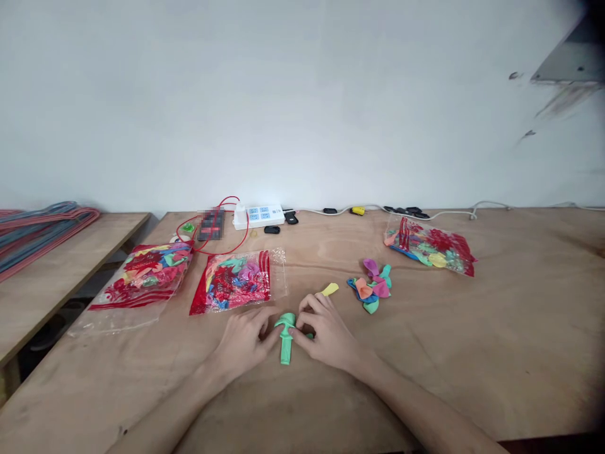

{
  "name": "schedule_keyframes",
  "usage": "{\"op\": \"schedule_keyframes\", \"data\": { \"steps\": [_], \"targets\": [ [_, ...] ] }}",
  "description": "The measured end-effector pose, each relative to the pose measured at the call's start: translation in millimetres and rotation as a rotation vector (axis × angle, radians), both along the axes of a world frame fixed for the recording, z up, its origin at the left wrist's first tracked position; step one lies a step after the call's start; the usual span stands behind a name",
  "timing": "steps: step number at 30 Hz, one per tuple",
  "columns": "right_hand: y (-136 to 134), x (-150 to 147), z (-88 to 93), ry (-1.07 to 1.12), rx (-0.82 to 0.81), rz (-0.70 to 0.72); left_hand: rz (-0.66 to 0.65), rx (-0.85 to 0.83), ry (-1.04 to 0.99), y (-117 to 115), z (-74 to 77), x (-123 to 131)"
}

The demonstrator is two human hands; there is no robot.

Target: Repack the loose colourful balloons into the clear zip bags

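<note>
A green balloon [286, 347] lies on the wooden table, its neck toward me and its upper part folded or bunched. My left hand [248, 337] grips its left edge between thumb and fingers. From the other side my right hand [326, 331] pinches the same balloon, with curled fingers. A bit of green shows under my right hand, mostly hidden. Just beyond those fingers lies a yellow balloon [330, 289]. To the right is a loose pile of balloons [371, 287] in purple, orange, blue and green.
Bags of balloons lie at the far left [151, 268], left of centre [236, 280] and back right [432, 244]. A white power strip [259, 216] with red and white cables sits by the wall. Hangers [47, 227] rest on the left table.
</note>
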State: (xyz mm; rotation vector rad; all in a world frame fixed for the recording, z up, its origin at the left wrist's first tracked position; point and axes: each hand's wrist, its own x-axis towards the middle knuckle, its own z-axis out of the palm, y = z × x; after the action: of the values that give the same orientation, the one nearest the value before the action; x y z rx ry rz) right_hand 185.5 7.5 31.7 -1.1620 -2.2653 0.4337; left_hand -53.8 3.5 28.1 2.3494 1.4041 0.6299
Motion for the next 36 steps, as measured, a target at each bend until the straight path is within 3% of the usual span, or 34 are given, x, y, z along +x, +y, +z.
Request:
{"op": "schedule_keyframes", "data": {
  "steps": [6,13,15,20,23,27,31,34,36],
  "targets": [
    [2,1,-2.5,-0.053,0.023,-0.068,0.054,-0.084,0.105,-4,8.4,16],
    [3,3,-3.2,0.094,-0.002,0.073,-0.034,0.007,-0.166,-7,2.8,19],
    [3,2,-0.6,0.254,-0.121,0.108,-0.049,-0.021,-0.270,-7,0.5,16],
    [4,3,3.5,0.699,-0.636,0.067,-0.065,-0.252,-0.527,-8,0.4,14],
    [7,5,2.8,0.799,-0.810,0.084,-0.078,-0.414,-0.692,-5,4.6,12],
    [9,10,4.9,0.786,-0.915,0.108,-0.067,-0.552,-0.852,2,9.1,9],
    [7,12,11.3,0.697,-0.925,0.236,-0.077,-0.593,-0.861,5,10.9,9],
    [5,13,13.7,0.696,-0.928,0.273,-0.055,-0.508,-0.846,4,15.3,4],
    [7,14,13.7,0.808,-0.978,0.259,0.015,-0.349,-0.825,7,19.6,-7]
  ]
}}
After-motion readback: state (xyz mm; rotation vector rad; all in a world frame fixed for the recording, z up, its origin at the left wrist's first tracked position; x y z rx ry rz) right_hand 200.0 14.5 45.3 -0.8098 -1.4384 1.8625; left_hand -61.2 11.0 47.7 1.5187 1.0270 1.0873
